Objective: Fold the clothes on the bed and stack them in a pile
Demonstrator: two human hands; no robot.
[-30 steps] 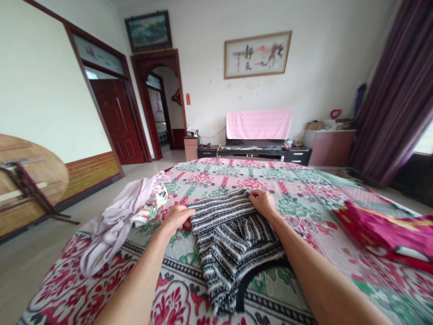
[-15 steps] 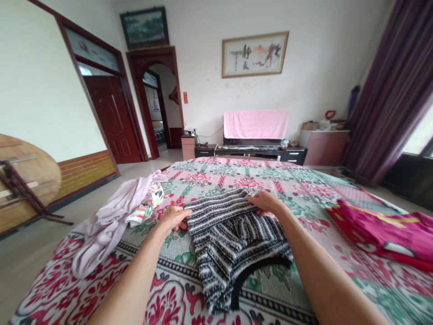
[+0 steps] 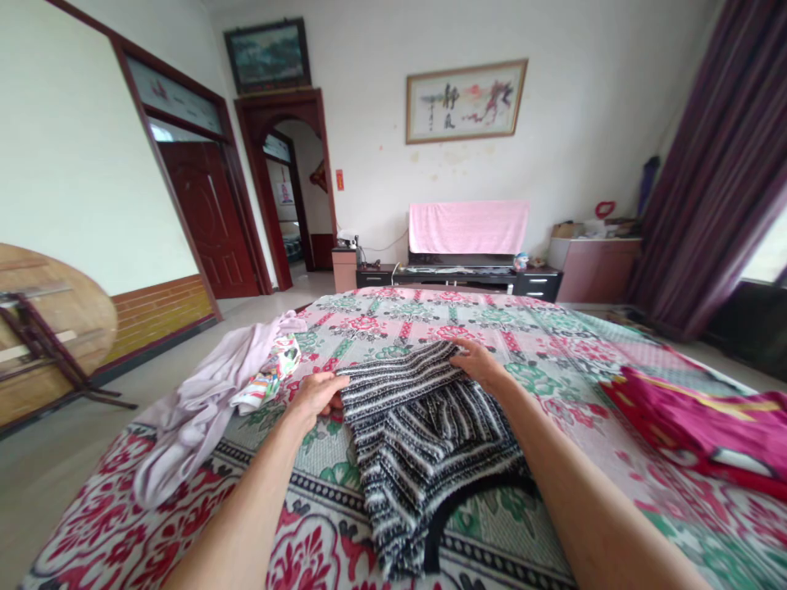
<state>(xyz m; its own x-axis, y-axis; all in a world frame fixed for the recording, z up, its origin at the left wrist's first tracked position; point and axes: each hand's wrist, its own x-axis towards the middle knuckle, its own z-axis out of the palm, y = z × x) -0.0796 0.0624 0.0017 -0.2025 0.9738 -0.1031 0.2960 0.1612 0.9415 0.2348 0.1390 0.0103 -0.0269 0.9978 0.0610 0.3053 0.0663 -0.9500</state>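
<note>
Left hand (image 3: 316, 397): I pinch one corner of the striped garment (image 3: 424, 447); right hand (image 3: 483, 366) pinches the opposite corner. Garment lies between them, nearer me, on the patterned cover (image 3: 590, 348). Step, judged: edge-handling; next move calls for even tension.

The stripy top (image 3: 424, 418) I hold is fuzzy, matt cloth.
It looks knitted and rough, with a smoother black edge (image 3: 438, 533). The flowery cover (image 3: 571, 360) under it is cloth too, matt and a bit bumpy. The pale pink cloth (image 3: 200, 401) near me looks soft and wrinkly. I can see a round table top (image 3: 79, 315) of smooth wood, dark legs (image 3: 57, 346) that look like metal, and a red door (image 3: 206, 217), a little shiny.
</note>
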